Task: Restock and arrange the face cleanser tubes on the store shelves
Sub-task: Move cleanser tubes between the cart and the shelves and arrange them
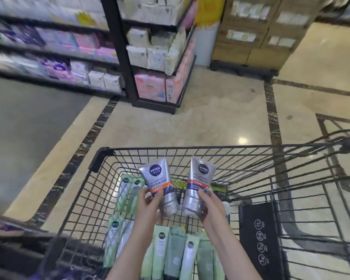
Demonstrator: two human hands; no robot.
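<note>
Two silver face cleanser tubes with blue round logos are held upright, cap end down, above a black wire shopping cart (101,158). My left hand (150,203) grips the left silver tube (159,182) around its lower half. My right hand (207,205) grips the right silver tube (199,182) the same way. Down in the cart lie several pale green cleanser tubes (170,251), partly hidden by my forearms.
Black store shelves (117,47) with white, pink and purple packs stand ahead on the left. Stacked cardboard boxes (257,31) sit on a pallet at the back right. The cart's black child-seat flap (259,239) is at the right. Shiny tiled floor (220,118) lies beyond the cart.
</note>
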